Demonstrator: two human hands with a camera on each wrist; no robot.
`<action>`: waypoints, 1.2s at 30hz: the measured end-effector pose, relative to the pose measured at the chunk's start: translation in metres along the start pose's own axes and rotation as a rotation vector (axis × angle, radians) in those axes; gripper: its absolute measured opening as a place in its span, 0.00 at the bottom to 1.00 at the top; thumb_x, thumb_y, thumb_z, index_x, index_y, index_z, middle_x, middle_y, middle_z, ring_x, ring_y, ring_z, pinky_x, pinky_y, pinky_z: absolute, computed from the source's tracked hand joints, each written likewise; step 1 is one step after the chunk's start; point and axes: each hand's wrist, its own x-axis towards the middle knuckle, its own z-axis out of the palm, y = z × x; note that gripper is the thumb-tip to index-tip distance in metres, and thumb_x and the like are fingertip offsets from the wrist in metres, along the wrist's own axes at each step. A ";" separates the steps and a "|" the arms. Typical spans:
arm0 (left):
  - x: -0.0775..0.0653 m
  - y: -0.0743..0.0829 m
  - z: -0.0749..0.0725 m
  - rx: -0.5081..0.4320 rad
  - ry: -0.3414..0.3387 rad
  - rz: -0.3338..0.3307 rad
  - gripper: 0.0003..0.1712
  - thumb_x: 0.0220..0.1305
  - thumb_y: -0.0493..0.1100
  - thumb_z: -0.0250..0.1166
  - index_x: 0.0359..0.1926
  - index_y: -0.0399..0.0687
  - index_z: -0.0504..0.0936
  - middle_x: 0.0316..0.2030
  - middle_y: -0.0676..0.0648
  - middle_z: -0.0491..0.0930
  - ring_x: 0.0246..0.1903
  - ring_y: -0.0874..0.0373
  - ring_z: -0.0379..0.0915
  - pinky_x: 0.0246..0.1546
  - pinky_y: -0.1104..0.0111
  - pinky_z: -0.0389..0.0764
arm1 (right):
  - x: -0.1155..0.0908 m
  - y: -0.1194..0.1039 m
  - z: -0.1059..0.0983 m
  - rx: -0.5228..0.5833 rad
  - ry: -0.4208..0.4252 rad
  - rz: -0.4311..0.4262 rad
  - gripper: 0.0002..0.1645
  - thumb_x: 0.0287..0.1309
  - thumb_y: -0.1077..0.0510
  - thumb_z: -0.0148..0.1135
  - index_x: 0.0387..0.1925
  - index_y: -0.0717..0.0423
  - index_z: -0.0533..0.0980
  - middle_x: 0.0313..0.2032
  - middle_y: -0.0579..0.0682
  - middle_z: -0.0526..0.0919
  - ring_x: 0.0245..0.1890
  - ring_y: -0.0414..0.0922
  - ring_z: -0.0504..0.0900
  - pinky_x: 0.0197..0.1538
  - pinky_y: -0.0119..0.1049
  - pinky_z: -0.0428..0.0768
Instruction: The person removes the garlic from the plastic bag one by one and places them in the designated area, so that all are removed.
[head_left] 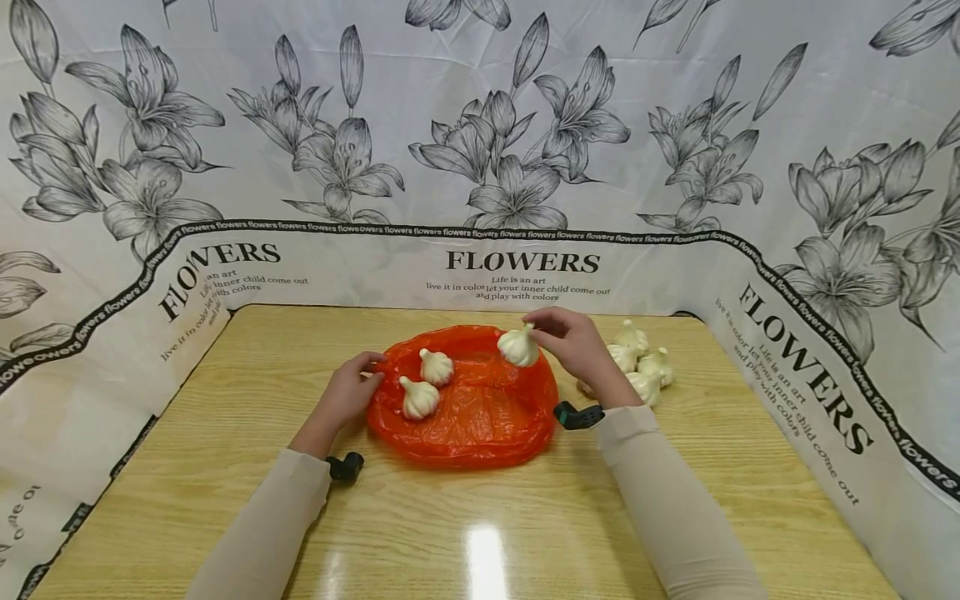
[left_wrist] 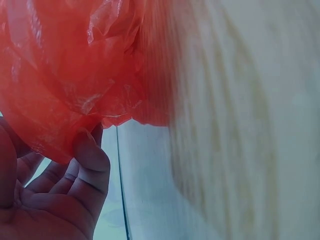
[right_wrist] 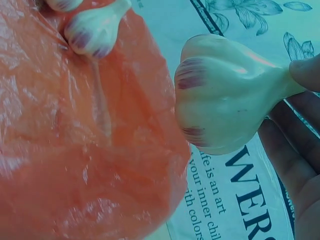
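A red plastic bag [head_left: 480, 425] lies spread open on the wooden table, its rim rolled up into a rough oval. Two garlic bulbs [head_left: 421, 398] sit inside it toward the left. My left hand [head_left: 348, 390] pinches the bag's left rim between thumb and fingers, as the left wrist view shows with the red plastic [left_wrist: 65, 145]. Above the bag's far right part, my right hand [head_left: 573, 343] holds another garlic bulb [head_left: 518, 346] by its stem. In the right wrist view this bulb [right_wrist: 225, 95] shows purple streaks and hangs clear of the bag.
To the right of the bag, several more garlic bulbs [head_left: 647, 367] stand in a cluster, partly hidden behind my right forearm. White cloth with flower prints [head_left: 517, 158] walls the table [head_left: 285, 350] at the back and both sides.
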 end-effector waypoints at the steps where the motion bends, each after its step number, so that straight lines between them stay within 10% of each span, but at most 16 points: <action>1: 0.000 0.000 0.000 -0.001 0.002 -0.004 0.17 0.72 0.42 0.54 0.60 0.51 0.73 0.56 0.40 0.75 0.48 0.46 0.75 0.50 0.57 0.81 | 0.001 0.002 -0.001 -0.011 0.005 -0.002 0.16 0.62 0.51 0.63 0.50 0.51 0.80 0.49 0.53 0.84 0.47 0.49 0.82 0.52 0.45 0.80; 36: 0.002 -0.004 0.000 0.008 0.001 0.001 0.17 0.72 0.42 0.54 0.59 0.51 0.73 0.56 0.39 0.75 0.46 0.46 0.74 0.48 0.59 0.82 | 0.016 0.046 -0.040 -0.241 0.155 0.142 0.17 0.64 0.56 0.58 0.54 0.53 0.77 0.52 0.57 0.82 0.53 0.57 0.80 0.54 0.53 0.78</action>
